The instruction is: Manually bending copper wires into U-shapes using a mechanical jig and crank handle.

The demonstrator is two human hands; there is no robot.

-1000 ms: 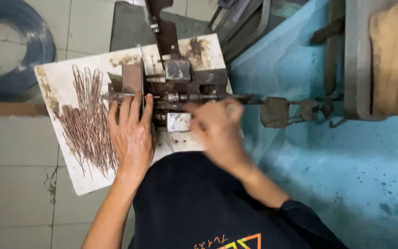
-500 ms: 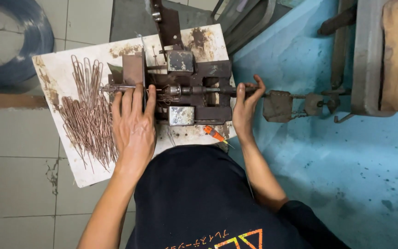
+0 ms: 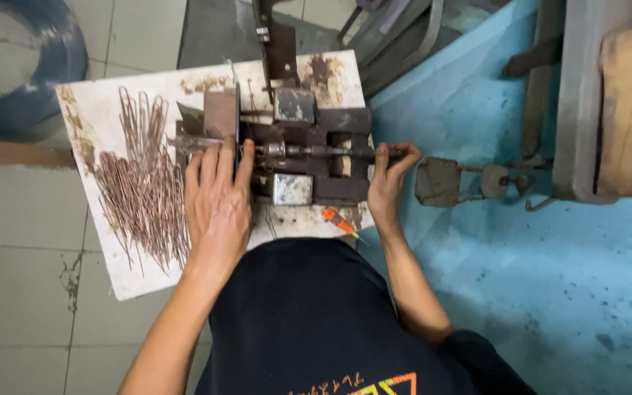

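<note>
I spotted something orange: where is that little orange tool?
In the head view, the orange tool lies on the white board's near edge, just below the metal jig, beside the right hand.

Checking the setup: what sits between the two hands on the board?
In the head view, the rusty metal jig with its horizontal rod spans between left hand and right hand.

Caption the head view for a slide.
Left hand flat on a rusty jig, right hand on its rod, bent wires piled alongside.

Bent wires (image 3: 140, 183) lie left of the jig (image 3: 294, 157) on the board (image 3: 96, 117), apparently loose
</note>
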